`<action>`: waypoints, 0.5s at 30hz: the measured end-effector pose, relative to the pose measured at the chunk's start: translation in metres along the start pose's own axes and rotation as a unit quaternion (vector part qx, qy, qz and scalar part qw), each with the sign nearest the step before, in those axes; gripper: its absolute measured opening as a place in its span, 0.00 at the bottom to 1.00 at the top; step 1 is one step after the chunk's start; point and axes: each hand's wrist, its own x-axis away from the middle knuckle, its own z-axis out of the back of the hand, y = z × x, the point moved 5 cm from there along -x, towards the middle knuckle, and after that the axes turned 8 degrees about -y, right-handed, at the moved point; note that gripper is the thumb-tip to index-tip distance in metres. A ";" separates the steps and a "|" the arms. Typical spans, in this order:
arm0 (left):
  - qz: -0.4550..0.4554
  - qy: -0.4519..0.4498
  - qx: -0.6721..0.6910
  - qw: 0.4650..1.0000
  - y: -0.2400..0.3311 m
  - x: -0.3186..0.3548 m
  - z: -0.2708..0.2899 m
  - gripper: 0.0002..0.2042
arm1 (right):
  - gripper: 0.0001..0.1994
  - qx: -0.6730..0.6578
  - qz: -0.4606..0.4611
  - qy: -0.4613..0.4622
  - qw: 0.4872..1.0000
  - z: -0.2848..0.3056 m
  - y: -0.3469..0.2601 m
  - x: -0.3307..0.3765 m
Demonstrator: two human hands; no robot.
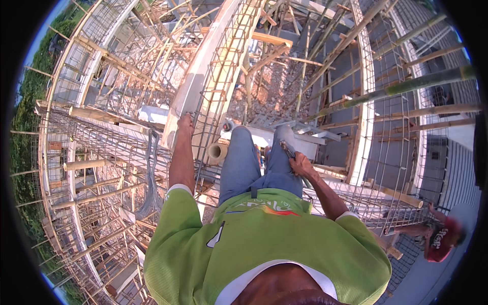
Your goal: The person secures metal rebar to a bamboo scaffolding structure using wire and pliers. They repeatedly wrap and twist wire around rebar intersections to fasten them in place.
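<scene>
My left hand (186, 123) is closed at the edge of a long rebar cage (207, 109), beside a pale formwork board (179, 104). What its fingers grip is too small to make out. Over my right thigh, my right hand (301, 164) is closed on the handles of dark metal pliers (288, 150), whose jaws point up and to the left. A bundle of grey tie wire (150, 178) hangs over the bars to the left of my left forearm. Between that forearm and my left knee shows the open end of a bamboo pole (217, 151).
Bamboo poles (401, 89) cross on the right, over lower floors. A horizontal rebar cage (112, 140) runs left, with scaffolding (96, 213) below it. Rubble ground (274, 94) lies far down between beams. Another person in a red shirt (441, 241) is at the lower right.
</scene>
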 end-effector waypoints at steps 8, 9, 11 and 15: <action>-0.056 -0.044 -0.045 0.996 0.010 0.036 -0.021 0.06 | 0.15 0.006 -0.011 -0.031 0.999 -0.001 0.001 -0.001; -0.063 -0.045 -0.061 0.995 0.009 0.039 -0.019 0.06 | 0.15 0.009 -0.016 -0.038 0.999 0.000 -0.002 -0.001; -0.071 -0.054 -0.053 0.995 0.005 0.039 -0.015 0.07 | 0.15 0.024 -0.027 -0.034 0.999 0.001 -0.008 0.001; -0.103 -0.045 -0.020 0.993 0.003 0.044 -0.024 0.08 | 0.16 0.038 -0.033 -0.038 0.998 0.002 -0.011 -0.005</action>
